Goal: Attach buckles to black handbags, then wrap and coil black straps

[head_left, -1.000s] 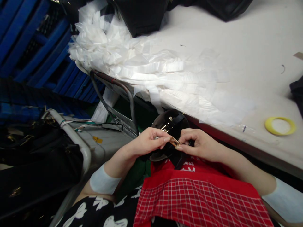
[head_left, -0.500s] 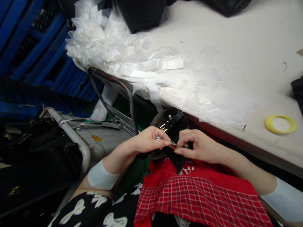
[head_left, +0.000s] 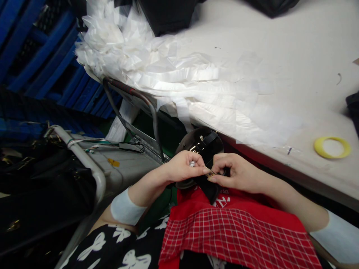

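Between the fingertips of both hands is a small gold-coloured metal piece [head_left: 210, 172], too small to make out exactly. My left hand [head_left: 188, 166] pinches its left end, with something whitish and crumpled showing under the curled fingers. On the other end, my right hand [head_left: 232, 172] is closed with thumb and forefinger together. Just behind and beneath the hands is a glossy dark round item [head_left: 193, 140] with gold fittings and a black strap, possibly a bag. My hands hide its lower part.
White plastic sheets [head_left: 174, 82] are heaped along the edge of the pale table [head_left: 297, 52]. A yellow tape roll [head_left: 332, 147] lies at right. On the left stand a metal-framed cart [head_left: 97, 179], black bags [head_left: 42, 209] and blue racks [head_left: 53, 56]. A bent tube frame [head_left: 153, 116] rises by the table.
My left hand has shifted slightly right, closer to my right hand, so less of the gold metal piece shows between them. My right hand has hardly moved.
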A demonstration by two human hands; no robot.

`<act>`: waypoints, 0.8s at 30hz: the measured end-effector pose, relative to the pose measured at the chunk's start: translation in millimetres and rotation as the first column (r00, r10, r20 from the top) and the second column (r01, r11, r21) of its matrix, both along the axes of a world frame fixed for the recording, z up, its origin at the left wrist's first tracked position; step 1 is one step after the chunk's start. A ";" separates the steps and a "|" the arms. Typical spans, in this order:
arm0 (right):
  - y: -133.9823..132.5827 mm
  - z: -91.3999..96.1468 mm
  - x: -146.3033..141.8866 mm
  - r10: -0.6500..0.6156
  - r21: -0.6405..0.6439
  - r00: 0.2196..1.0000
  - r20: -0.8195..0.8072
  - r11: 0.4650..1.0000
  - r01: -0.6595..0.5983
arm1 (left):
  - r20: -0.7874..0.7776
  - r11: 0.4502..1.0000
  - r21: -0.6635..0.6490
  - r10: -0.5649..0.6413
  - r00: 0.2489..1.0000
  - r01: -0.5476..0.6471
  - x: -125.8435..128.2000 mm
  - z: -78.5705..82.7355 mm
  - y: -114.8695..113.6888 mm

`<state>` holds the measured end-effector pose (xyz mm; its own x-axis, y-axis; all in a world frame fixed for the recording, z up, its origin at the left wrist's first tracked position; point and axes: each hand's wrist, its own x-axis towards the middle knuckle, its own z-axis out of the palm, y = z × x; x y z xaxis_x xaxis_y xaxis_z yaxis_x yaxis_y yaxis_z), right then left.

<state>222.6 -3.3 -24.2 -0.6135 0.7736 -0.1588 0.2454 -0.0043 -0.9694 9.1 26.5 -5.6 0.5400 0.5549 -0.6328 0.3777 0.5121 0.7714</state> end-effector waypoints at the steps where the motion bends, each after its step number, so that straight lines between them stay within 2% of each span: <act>1: 0.4 0.2 0.3 -0.017 0.007 1.000 -0.002 1.000 0.017 | 0.011 1.000 0.012 0.006 1.000 -0.006 -1.2 1.1 0.6; 7: 1.4 0.5 0.4 -0.051 0.037 0.999 0.001 0.998 0.051 | 0.081 0.997 0.056 -0.052 0.995 0.047 -10.6 7.5 5.4; 10: 1.6 0.1 -0.9 -0.057 0.057 0.998 0.003 0.997 0.057 | 0.060 0.981 0.170 -0.103 0.993 0.092 -11.8 8.7 7.1; 12: 2.3 -0.4 -1.5 -0.058 0.046 0.998 0.004 0.997 0.058 | 0.013 0.935 0.318 -0.170 0.985 0.157 -11.9 10.1 9.6; 14: 3.5 -1.2 -1.5 -0.053 0.027 0.999 -0.005 0.998 0.054 | -0.027 0.849 0.476 -0.246 0.969 0.229 -11.8 11.2 13.3; 16: 5.3 -2.0 -0.4 -0.041 0.007 0.999 -0.030 0.999 0.041 | -0.033 0.769 0.574 -0.322 0.946 0.281 -11.0 10.5 17.8; 17: 6.3 -2.4 0.7 -0.032 -0.005 0.998 -0.044 0.999 0.032 | -0.025 0.746 0.597 -0.351 0.936 0.296 -10.4 9.3 20.0; 22: 9.7 -2.7 8.9 0.070 -0.026 0.994 -0.078 0.997 -0.073 | 0.042 0.701 0.641 -0.439 0.898 0.313 -6.0 4.1 26.6; 24: 9.8 -3.5 9.8 0.109 -0.019 0.992 -0.059 0.994 -0.110 | -0.036 0.630 0.698 -0.444 0.895 0.340 -3.1 8.4 24.5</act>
